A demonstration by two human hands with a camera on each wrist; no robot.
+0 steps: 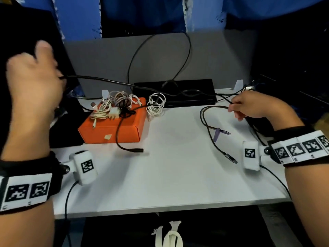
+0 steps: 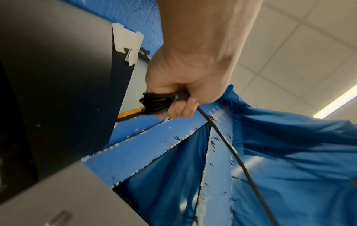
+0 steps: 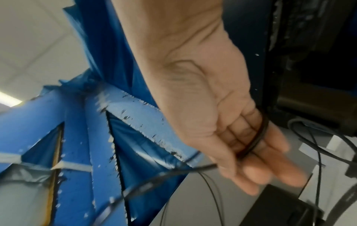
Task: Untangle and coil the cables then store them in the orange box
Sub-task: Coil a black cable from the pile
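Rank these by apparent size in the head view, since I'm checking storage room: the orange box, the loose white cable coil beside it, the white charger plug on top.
1. orange box, clearly largest.
2. white cable coil, standing at the box's right edge.
3. white charger plug, smallest, among the cables on the box.

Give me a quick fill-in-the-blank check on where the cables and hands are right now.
1. The left hand grips a bundle of ____ cable.
2. The white cable coil lies beside the ____ box.
3. The right hand holds its cable above the ____ table.
4. The beige cables lie on ____ of the box.

Missing words: black; orange; white; top
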